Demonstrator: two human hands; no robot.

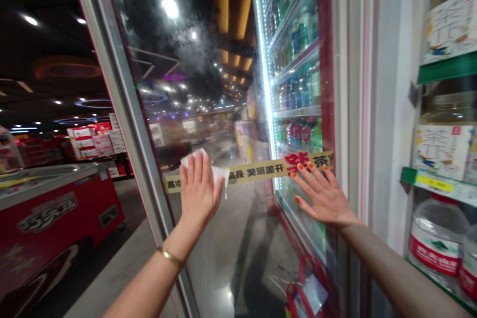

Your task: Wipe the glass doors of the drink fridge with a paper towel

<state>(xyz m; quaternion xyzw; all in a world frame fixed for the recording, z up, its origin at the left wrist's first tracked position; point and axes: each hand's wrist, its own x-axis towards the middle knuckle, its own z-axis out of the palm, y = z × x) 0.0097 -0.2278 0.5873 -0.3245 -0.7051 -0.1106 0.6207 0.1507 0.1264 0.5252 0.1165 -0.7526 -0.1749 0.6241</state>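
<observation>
My left hand (199,191) presses a white cloth (219,174) flat against the open glass door (179,84) of a drinks fridge, fingers stretched upward. A gold bracelet sits on that wrist. My right hand (323,194) lies flat with fingers spread on the door's glass near its right edge, just below a tan sticker strip (261,169) with red and black characters. The glass is misted in its upper part.
Lit fridge shelves (294,59) with bottled drinks show behind the glass. At the right, open shelves hold large water bottles (436,238) and tea bottles. A red chest freezer (55,208) stands at the left, with stacked boxes beyond it.
</observation>
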